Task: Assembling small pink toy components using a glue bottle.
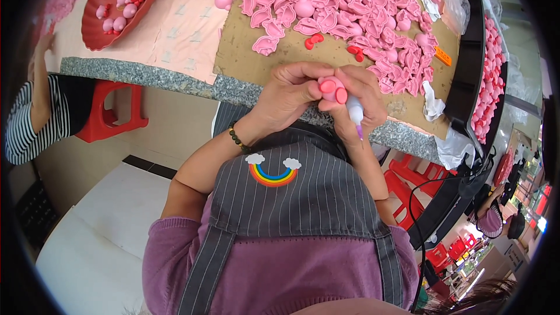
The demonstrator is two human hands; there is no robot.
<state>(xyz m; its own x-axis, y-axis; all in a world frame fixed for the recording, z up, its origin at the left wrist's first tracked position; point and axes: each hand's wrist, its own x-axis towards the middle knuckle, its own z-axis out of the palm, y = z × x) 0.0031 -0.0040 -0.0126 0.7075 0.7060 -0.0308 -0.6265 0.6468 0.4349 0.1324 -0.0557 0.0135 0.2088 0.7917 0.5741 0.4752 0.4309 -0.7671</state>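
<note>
Over the table's near edge, both my hands meet at a small round pink plastic piece [336,81] with a red bow [333,90] against it. My left hand [286,94] pinches it between thumb and fingers. My right hand [368,94] has its fingertips at the same piece and also grips a small white squeeze bottle [353,108], its thin purple tip pointing down. The fingers partly hide the piece, so I cannot tell if the bow is fixed to it. A loose red bow [314,41] lies just beyond my hands, with another bow [355,53] to its right.
A large heap of pink moulded parts [326,0] covers the cardboard [239,52]. At the far left, a red tray [96,35] holds pink pieces with red bits. An orange cutter [443,56] and a black bin [466,41] are at right. Another person's arm [41,87] shows at left.
</note>
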